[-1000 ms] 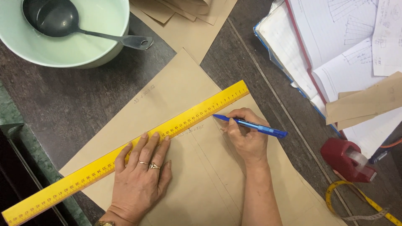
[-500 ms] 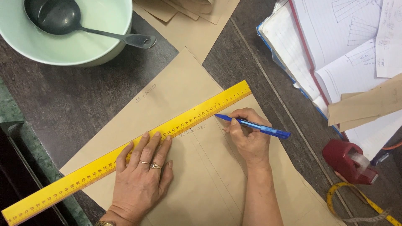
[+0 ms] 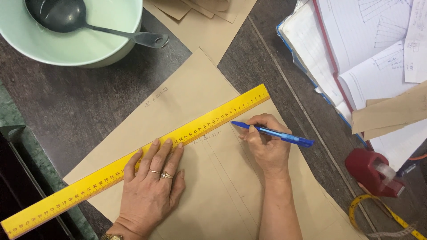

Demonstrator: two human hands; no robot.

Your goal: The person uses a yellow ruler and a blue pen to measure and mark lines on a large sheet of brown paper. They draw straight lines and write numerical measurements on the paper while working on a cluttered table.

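Left hand [image 3: 149,186] flat, fingers spread, pinning yellow ruler [image 3: 138,158] on brown paper [image 3: 209,186]: press firm w/ no slip, while right hand [image 3: 264,146], closed round blue pen [image 3: 271,132], runs tip tight along edge.

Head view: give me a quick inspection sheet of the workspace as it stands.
Surface: dark wood-grain table, mostly covered by paper.
Job's things: yellow ruler lies diagonally on the brown paper sheet; blue pen tip at the ruler's edge; faint lines and notes on the sheet.
Clutter: pale green bowl with dark ladle, open notebook, loose brown paper pieces, red tape dispenser, yellow measuring tape.
Hands: left hand pressed flat on the ruler, rings on; right hand in a writing grip on the pen.
Cables: nothing seen.
Surroundings: green stone edge at the left.
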